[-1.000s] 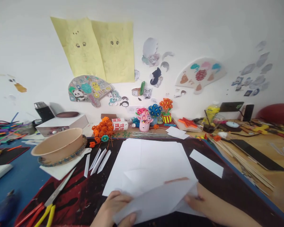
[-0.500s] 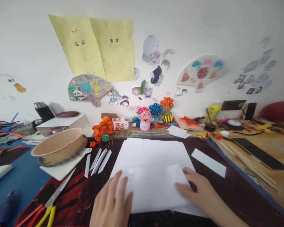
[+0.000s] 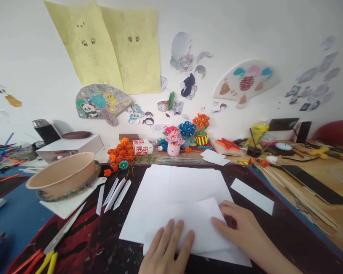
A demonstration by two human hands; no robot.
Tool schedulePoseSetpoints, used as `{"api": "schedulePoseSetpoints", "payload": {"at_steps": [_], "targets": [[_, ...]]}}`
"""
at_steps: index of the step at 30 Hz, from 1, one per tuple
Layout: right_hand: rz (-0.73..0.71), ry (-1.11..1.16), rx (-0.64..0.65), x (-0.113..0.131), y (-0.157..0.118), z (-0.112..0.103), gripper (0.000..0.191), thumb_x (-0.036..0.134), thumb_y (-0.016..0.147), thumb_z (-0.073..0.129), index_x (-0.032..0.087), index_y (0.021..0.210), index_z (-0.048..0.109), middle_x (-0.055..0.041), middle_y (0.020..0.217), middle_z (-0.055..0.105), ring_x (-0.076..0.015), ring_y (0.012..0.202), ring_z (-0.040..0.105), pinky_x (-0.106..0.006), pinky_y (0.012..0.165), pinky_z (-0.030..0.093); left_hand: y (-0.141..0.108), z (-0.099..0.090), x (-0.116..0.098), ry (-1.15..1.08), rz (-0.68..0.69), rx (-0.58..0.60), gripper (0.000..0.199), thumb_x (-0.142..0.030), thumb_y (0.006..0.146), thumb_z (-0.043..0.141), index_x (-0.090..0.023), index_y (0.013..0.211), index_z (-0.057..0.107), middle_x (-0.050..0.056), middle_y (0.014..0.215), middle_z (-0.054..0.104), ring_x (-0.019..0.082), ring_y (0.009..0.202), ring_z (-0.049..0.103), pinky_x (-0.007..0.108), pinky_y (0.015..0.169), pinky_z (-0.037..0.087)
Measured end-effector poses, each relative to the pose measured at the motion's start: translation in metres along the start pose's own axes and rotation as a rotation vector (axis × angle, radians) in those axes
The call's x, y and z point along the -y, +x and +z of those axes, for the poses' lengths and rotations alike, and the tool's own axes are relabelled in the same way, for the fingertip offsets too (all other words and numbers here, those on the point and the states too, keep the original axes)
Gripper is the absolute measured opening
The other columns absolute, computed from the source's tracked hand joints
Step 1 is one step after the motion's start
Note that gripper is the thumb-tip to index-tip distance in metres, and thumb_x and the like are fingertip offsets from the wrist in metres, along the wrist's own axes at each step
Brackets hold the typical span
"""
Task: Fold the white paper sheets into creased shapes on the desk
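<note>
A folded sheet of white paper lies on a wider stack of white sheets in front of me. My left hand rests on the folded sheet near its front edge, fingers stretched out and slightly apart. At the sheet's right edge my right hand holds it, the thumb on top and the fingers curled by the side. Several narrow folded paper strips lie to the left of the stack. A white paper rectangle is on the right.
Open scissors with red and yellow handles lie at the front left. Behind them stands a beige basin. Orange craft flowers and small flower pots line the back. Thin wooden sticks and a black flat device are at the right.
My left hand has moved right from the paper's left side onto the folded sheet. My right hand stays at the right edge. The camera view has shifted slightly.
</note>
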State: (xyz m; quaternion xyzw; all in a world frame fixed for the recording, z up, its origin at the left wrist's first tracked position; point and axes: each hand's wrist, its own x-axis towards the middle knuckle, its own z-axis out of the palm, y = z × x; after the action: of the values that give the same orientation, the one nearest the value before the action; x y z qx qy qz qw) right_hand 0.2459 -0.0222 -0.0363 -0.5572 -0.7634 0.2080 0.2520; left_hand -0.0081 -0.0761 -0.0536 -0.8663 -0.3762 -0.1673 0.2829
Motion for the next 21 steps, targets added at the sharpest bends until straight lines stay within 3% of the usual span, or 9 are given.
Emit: {"api": "schedulePoseSetpoints", "payload": {"at_steps": [6, 11, 17, 20, 21], "targets": [[0.047, -0.028, -0.057, 0.0, -0.002, 0.006, 0.036, 0.037, 0.084, 0.055, 0.023, 0.059, 0.033, 0.0024, 0.065, 0.045, -0.0135, 0.054, 0.046, -0.026, 0.053, 0.038, -0.004, 0.01, -0.013, -0.074, -0.145, -0.013, 0.043, -0.018, 0.099, 0.031, -0.032, 0.133, 0.054, -0.003, 0.13, 0.063, 0.02, 0.116, 0.06, 0.03, 0.095, 0.047], [-0.003, 0.004, -0.12, -0.004, 0.001, 0.005, 0.028, 0.035, 0.084, 0.056, 0.022, 0.064, 0.042, -0.0035, 0.087, 0.057, -0.0183, 0.075, 0.058, -0.029, 0.067, 0.046, -0.004, 0.013, -0.016, -0.086, -0.183, -0.023, 0.047, -0.013, 0.097, 0.032, -0.035, 0.133, 0.053, -0.004, 0.132, 0.061, 0.02, 0.119, 0.058, 0.031, 0.095, 0.047], [0.028, -0.069, -0.042, -0.007, 0.011, 0.001, 0.031, 0.039, 0.08, 0.059, 0.022, 0.059, 0.042, -0.0003, 0.071, 0.054, -0.0163, 0.06, 0.053, -0.029, 0.055, 0.044, -0.004, 0.013, -0.015, -0.079, -0.192, 0.017, 0.051, -0.009, 0.094, 0.034, -0.035, 0.135, 0.051, -0.003, 0.133, 0.06, 0.019, 0.121, 0.056, 0.03, 0.095, 0.047], [0.054, -0.094, -0.148, -0.013, 0.009, 0.005, 0.019, 0.039, 0.076, 0.064, 0.022, 0.082, 0.058, -0.002, 0.08, 0.059, -0.0195, 0.068, 0.059, -0.031, 0.058, 0.05, -0.005, 0.013, -0.015, -0.092, -0.19, 0.036, 0.052, -0.008, 0.093, 0.035, -0.035, 0.135, 0.051, -0.002, 0.133, 0.06, 0.019, 0.121, 0.056, 0.03, 0.098, 0.046], [0.046, -0.1, -0.209, -0.015, 0.007, 0.006, 0.028, 0.039, 0.076, 0.065, 0.022, 0.098, 0.06, -0.0045, 0.09, 0.062, -0.022, 0.077, 0.062, -0.033, 0.063, 0.053, -0.005, 0.012, -0.015, -0.097, -0.191, 0.039, 0.052, -0.008, 0.093, 0.036, -0.034, 0.135, 0.051, -0.002, 0.133, 0.06, 0.019, 0.121, 0.056, 0.03, 0.099, 0.046]]}}
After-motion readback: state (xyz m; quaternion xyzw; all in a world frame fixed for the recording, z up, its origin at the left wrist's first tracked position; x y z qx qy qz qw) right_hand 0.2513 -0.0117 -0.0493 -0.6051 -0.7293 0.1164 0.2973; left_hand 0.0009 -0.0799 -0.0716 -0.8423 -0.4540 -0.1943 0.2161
